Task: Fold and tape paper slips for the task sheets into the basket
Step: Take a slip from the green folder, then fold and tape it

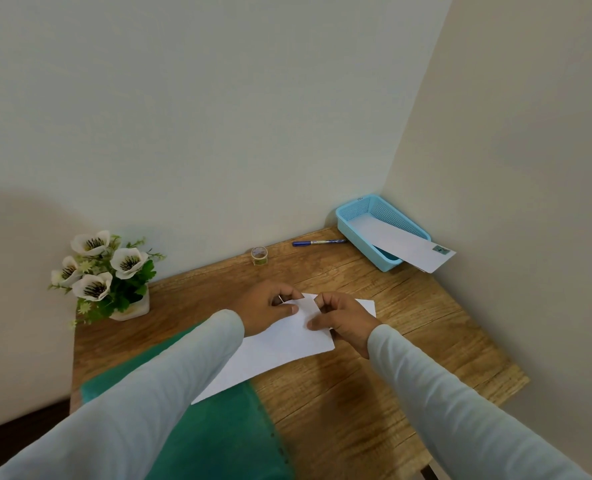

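— Where's the paper?
— The paper sheet lies on the desk in front of me, its near corner over the green folder. My left hand pinches its far edge, fingers curled. My right hand pinches it just beside, thumb on top.
— And the basket?
— The blue basket sits in the far right corner, well apart, with 1 folded slip inside, its end jutting over the rim. The tape roll and pen lie near the wall.
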The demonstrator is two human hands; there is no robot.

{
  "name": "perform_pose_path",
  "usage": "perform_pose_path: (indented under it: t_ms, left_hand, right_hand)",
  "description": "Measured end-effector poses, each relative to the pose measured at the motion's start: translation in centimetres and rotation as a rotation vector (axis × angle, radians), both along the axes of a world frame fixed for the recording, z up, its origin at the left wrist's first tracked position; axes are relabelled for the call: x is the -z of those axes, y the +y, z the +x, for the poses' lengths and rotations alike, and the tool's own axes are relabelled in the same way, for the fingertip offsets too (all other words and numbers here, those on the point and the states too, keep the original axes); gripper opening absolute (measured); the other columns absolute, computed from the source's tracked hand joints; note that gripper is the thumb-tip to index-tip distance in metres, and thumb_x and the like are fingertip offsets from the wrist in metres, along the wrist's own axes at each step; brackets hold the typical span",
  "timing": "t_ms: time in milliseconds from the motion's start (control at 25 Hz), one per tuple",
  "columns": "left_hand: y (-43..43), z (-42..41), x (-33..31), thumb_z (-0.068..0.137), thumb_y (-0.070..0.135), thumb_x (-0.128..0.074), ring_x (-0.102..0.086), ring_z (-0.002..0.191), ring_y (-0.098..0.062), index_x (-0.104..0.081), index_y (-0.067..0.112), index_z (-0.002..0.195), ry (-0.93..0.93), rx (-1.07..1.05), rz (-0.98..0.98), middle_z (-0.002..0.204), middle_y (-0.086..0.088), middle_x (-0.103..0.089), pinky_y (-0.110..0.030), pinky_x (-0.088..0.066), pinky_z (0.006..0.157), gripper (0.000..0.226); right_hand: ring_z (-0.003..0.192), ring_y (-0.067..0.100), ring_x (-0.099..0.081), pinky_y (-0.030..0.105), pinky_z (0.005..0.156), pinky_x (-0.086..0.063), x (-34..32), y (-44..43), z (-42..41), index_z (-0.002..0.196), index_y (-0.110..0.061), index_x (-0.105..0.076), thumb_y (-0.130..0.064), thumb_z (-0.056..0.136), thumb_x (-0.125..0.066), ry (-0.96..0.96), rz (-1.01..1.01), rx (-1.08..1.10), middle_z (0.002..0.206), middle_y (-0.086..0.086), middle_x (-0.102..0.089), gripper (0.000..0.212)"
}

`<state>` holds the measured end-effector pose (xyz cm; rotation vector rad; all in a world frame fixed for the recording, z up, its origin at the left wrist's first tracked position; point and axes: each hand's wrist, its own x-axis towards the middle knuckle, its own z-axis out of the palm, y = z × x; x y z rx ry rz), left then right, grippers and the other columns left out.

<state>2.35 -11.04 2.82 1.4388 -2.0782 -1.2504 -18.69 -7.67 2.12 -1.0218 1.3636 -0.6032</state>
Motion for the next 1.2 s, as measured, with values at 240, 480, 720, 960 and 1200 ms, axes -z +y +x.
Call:
perform_pose_path:
  t_ms: [240, 480, 720, 960, 1200]
  left_hand:
    - [0.5, -0.5, -0.3, 0.092, 0.027, -0.075, -0.065, 0.084, -0.010, -0.073, 0.026, 0.097, 0.040, -0.014, 0.038, 0.091, 0.008, -0.071, -0.023, -0.053, 0.074, 0.005]
    - [0.7, -0.9, -0.4, 0.096, 0.022, -0.070, -0.063, 0.084, -0.008, -0.073, 0.020, 0.110, -0.016, -0.016, 0.027, 0.093, 0.005, -0.069, -0.014, -0.047, 0.069, 0.014]
    - [0.4, -0.9, -0.5, 0.099, 0.020, -0.066, -0.059, 0.085, -0.013, -0.071, 0.025, 0.103, -0.106, 0.050, -0.009, 0.093, 0.005, -0.066, -0.019, -0.046, 0.072, 0.008]
    - [-0.2, -0.1, -0.8, 0.100, 0.026, -0.064, -0.055, 0.079, -0.012, -0.063, 0.035, 0.089, -0.216, 0.082, -0.059, 0.080, 0.012, -0.058, -0.021, -0.041, 0.069, 0.014]
    - [-0.1, -0.3, -1.9, 0.104, 0.024, -0.057, -0.047, 0.071, -0.011, -0.055, 0.029, 0.077, -0.284, 0.118, -0.060, 0.076, 0.006, -0.054, -0.021, -0.036, 0.063, 0.027]
  right_hand:
    - [0.103, 0.033, -0.071, 0.045, 0.089, -0.062, 0.5, 0.1, 0.2, 0.107, -0.007, -0.068, 0.000, 0.083, -0.072, 0.032, -0.013, 0.016, 0.110, 0.013, -0.075, 0.025]
    - [0.100, 0.026, -0.072, 0.038, 0.085, -0.062, 0.3, 0.0, 0.2, 0.111, -0.013, -0.070, -0.002, 0.083, -0.075, 0.059, -0.010, 0.008, 0.109, 0.006, -0.075, 0.031]
    - [0.099, 0.028, -0.072, 0.046, 0.095, -0.060, 0.5, 0.1, 0.0, 0.099, -0.013, -0.069, -0.019, 0.081, -0.084, 0.022, 0.025, 0.082, 0.107, 0.010, -0.076, 0.024]
    - [0.090, 0.027, -0.064, 0.030, 0.061, -0.045, 0.0, -0.2, -0.4, 0.115, -0.011, -0.068, -0.034, 0.097, -0.067, -0.155, 0.166, 0.265, 0.101, 0.013, -0.070, 0.029]
    - [0.096, 0.029, -0.071, 0.030, 0.065, -0.048, -0.2, -0.1, -0.9, 0.126, -0.004, -0.065, -0.018, 0.091, -0.077, -0.248, 0.216, 0.236, 0.103, 0.014, -0.078, 0.039]
